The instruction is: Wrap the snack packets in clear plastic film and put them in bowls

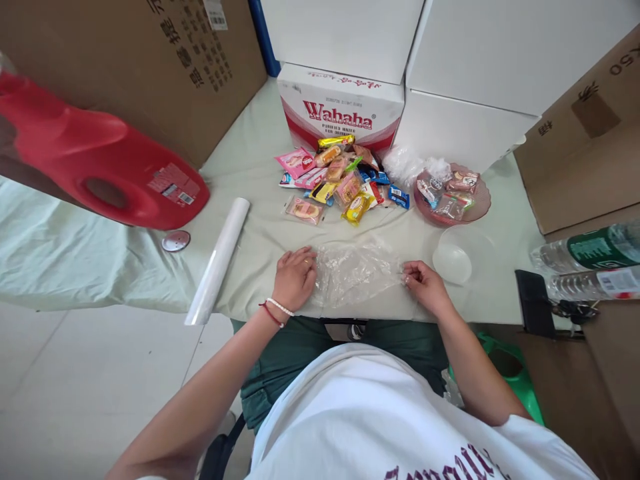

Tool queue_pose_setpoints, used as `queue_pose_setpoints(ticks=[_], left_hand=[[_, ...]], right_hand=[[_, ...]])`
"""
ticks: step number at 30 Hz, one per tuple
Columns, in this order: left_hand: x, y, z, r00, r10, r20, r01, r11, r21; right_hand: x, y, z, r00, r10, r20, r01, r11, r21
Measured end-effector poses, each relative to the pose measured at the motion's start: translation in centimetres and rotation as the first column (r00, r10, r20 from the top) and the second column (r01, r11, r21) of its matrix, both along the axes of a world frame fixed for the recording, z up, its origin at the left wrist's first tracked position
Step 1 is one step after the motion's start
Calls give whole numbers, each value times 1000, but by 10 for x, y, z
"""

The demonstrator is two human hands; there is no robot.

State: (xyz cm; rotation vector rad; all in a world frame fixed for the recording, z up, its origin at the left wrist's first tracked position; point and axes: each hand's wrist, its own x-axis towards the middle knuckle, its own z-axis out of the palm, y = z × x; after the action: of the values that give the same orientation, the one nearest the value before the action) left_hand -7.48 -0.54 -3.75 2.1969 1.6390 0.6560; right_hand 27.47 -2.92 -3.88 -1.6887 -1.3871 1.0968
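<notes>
A clear plastic bag (355,272) lies flat on the pale green tablecloth (250,173) near the front edge. My left hand (294,277) rests on the bag's left end, fingers curled over its edge. My right hand (423,283) pinches the bag's right end between closed fingertips. Just beyond the bag lies a heap of small wrapped snacks (340,181). A pink glass dish (477,200) at the right holds more wrapped snacks.
A roll of plastic bags (217,260) lies left of my hands. A red jug (100,167) lies on its side at far left, a round metal lid (176,241) beside it. A Wahaha box (340,110) and cardboard boxes stand behind. A clear bowl (453,261), water bottles (590,263) sit right.
</notes>
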Motion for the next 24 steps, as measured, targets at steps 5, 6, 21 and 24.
queue_pose_setpoints(ticks=[5,6,21,24], left_hand=[[18,-15,5,988,138,-70,-127,982,142],[22,-19,7,981,172,-93,-152,970,190],[48,-51,-1,963,-265,45,265,964,4],[53,-62,19,968,-215,128,215,977,9]], right_hand=[[12,7,55,929,10,370,-91,975,202],[10,10,65,902,69,427,-184,954,235],[-90,115,58,654,-24,-757,-157,974,-166],[-81,99,56,722,17,-691,-122,987,-103]])
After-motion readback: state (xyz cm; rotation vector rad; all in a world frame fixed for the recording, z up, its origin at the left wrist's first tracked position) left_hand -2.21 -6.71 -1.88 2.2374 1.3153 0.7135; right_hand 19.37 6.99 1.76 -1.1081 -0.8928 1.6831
